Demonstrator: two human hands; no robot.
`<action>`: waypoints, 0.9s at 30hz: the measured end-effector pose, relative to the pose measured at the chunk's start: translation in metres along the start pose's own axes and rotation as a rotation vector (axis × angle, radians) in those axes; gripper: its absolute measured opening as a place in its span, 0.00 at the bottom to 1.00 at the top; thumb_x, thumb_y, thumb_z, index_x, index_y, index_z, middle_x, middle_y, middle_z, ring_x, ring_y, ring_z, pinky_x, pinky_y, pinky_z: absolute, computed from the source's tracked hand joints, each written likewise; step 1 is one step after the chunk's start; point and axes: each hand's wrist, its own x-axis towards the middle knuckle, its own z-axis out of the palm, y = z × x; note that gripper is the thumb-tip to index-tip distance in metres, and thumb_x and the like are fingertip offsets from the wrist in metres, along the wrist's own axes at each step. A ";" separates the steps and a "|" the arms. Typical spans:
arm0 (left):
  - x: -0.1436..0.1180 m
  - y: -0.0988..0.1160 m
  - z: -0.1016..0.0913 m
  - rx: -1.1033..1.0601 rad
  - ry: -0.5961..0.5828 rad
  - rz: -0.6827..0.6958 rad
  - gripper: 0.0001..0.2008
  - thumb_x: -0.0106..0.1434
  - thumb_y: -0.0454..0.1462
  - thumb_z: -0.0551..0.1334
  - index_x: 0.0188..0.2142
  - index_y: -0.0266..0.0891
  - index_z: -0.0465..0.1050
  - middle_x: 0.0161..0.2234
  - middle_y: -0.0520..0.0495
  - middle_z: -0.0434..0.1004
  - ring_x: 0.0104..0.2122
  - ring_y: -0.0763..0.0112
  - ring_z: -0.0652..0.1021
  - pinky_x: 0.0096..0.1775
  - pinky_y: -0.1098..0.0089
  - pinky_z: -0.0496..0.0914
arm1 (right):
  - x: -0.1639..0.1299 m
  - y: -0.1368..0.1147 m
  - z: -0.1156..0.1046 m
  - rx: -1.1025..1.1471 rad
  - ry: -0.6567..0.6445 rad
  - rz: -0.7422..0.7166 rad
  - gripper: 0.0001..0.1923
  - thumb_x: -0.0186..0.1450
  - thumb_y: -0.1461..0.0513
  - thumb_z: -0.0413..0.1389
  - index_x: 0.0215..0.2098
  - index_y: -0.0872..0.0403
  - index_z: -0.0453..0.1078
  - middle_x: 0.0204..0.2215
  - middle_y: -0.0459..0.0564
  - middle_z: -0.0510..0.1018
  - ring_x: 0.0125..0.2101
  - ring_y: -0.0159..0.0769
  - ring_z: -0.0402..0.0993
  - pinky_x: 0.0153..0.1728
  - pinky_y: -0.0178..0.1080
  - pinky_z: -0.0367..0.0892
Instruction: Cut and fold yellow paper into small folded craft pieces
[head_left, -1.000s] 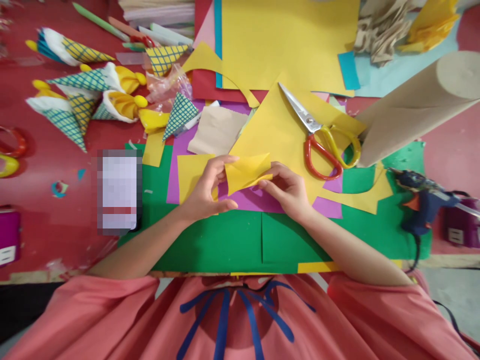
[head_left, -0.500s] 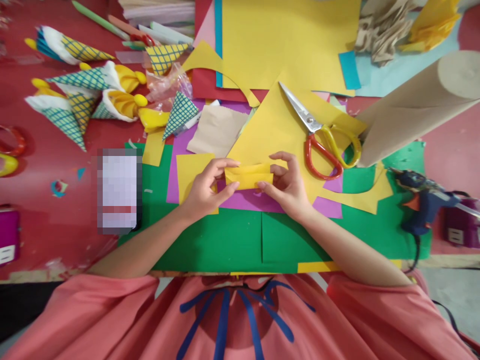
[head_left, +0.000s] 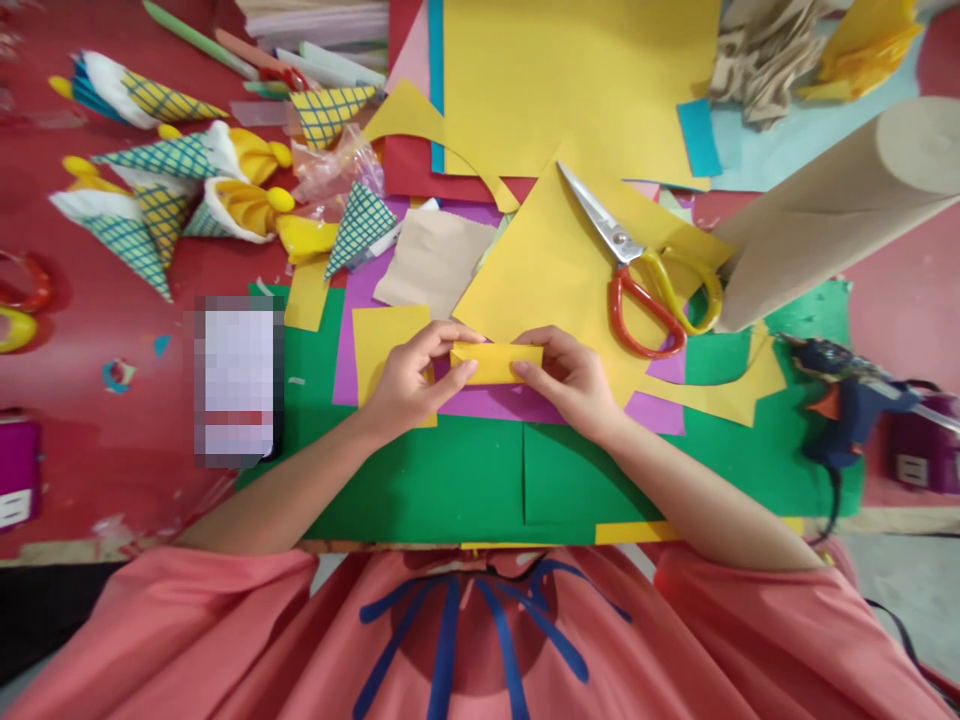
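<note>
A small folded piece of yellow paper (head_left: 493,365) is held level between my two hands, over purple paper (head_left: 517,402) on a green sheet (head_left: 420,480). My left hand (head_left: 420,375) pinches its left end, thumb in front and fingers behind. At the other end my right hand (head_left: 568,375) grips it the same way, the fingertips partly hidden behind the paper. Beyond my right hand lie large scissors (head_left: 626,250) with one red and one yellow handle, resting on a yellow sheet (head_left: 536,260).
To the left are a phone (head_left: 240,380) and several patterned paper cones (head_left: 161,160). A glue gun (head_left: 844,410) and a brown paper roll (head_left: 832,210) stand at the right. A beige paper piece (head_left: 442,255) and large yellow sheets (head_left: 577,90) lie farther back.
The yellow paper's raised upper flap has folded down, so it looks flatter and narrower. My right fingers have moved left and closed along its top edge. The left hand has barely moved.
</note>
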 end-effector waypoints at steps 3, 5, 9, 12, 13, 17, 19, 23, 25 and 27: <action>0.000 0.000 0.000 -0.002 0.006 -0.019 0.12 0.62 0.40 0.63 0.45 0.40 0.72 0.44 0.45 0.79 0.41 0.69 0.80 0.38 0.74 0.75 | 0.000 0.000 0.000 -0.008 -0.004 -0.002 0.12 0.63 0.55 0.59 0.40 0.54 0.69 0.29 0.45 0.74 0.24 0.26 0.67 0.24 0.31 0.63; 0.001 0.001 0.000 0.000 0.014 -0.031 0.12 0.63 0.40 0.62 0.44 0.39 0.72 0.43 0.45 0.79 0.39 0.70 0.80 0.36 0.75 0.75 | 0.000 0.000 0.000 -0.005 -0.005 0.003 0.12 0.63 0.55 0.59 0.40 0.54 0.69 0.28 0.45 0.73 0.24 0.26 0.67 0.24 0.31 0.63; 0.002 0.002 0.000 -0.008 0.031 -0.035 0.11 0.63 0.41 0.62 0.43 0.39 0.72 0.42 0.46 0.79 0.36 0.73 0.80 0.32 0.78 0.72 | 0.000 -0.001 0.000 0.014 -0.004 -0.002 0.12 0.64 0.56 0.58 0.41 0.55 0.69 0.30 0.46 0.74 0.26 0.26 0.69 0.26 0.31 0.65; 0.002 0.002 0.000 -0.007 0.036 -0.052 0.11 0.63 0.41 0.62 0.43 0.39 0.72 0.40 0.46 0.80 0.35 0.73 0.80 0.30 0.78 0.71 | 0.000 -0.003 0.000 0.004 0.001 -0.015 0.11 0.65 0.56 0.57 0.42 0.55 0.69 0.32 0.47 0.76 0.28 0.27 0.70 0.29 0.31 0.66; 0.003 0.002 0.000 -0.010 0.038 -0.055 0.11 0.63 0.41 0.62 0.42 0.39 0.72 0.40 0.46 0.80 0.35 0.73 0.80 0.30 0.78 0.71 | 0.000 -0.003 0.000 -0.003 0.001 -0.021 0.11 0.65 0.57 0.57 0.42 0.55 0.69 0.33 0.47 0.76 0.28 0.27 0.71 0.29 0.32 0.66; 0.003 0.001 0.001 -0.016 0.053 -0.059 0.11 0.63 0.42 0.63 0.42 0.39 0.72 0.40 0.46 0.80 0.34 0.74 0.80 0.30 0.78 0.71 | 0.000 -0.004 0.000 -0.031 0.000 -0.024 0.11 0.65 0.57 0.56 0.42 0.55 0.70 0.34 0.48 0.77 0.30 0.28 0.71 0.31 0.33 0.67; 0.003 0.001 0.001 -0.011 0.057 -0.066 0.12 0.62 0.42 0.63 0.42 0.38 0.73 0.40 0.45 0.80 0.34 0.73 0.80 0.30 0.78 0.72 | 0.000 -0.004 -0.001 -0.045 0.003 -0.017 0.11 0.65 0.57 0.56 0.43 0.55 0.70 0.34 0.48 0.77 0.30 0.28 0.71 0.31 0.33 0.67; 0.003 0.001 0.001 -0.003 0.056 -0.077 0.12 0.62 0.43 0.63 0.42 0.38 0.73 0.39 0.46 0.80 0.31 0.75 0.80 0.28 0.78 0.71 | 0.000 -0.004 -0.001 -0.034 0.003 -0.008 0.11 0.65 0.57 0.56 0.42 0.55 0.70 0.33 0.48 0.77 0.28 0.28 0.70 0.29 0.33 0.66; 0.003 0.001 0.001 -0.003 0.060 -0.082 0.12 0.62 0.42 0.63 0.42 0.38 0.73 0.38 0.47 0.80 0.28 0.77 0.78 0.27 0.79 0.70 | 0.000 -0.004 -0.001 -0.026 0.001 -0.003 0.12 0.65 0.56 0.56 0.42 0.55 0.70 0.32 0.47 0.76 0.27 0.27 0.70 0.28 0.33 0.65; 0.003 0.002 0.001 -0.002 0.061 -0.085 0.12 0.62 0.42 0.63 0.43 0.39 0.74 0.35 0.48 0.81 0.25 0.78 0.77 0.25 0.79 0.69 | 0.000 -0.005 0.000 -0.025 0.002 -0.001 0.12 0.65 0.57 0.56 0.42 0.55 0.70 0.32 0.47 0.76 0.27 0.27 0.69 0.28 0.32 0.64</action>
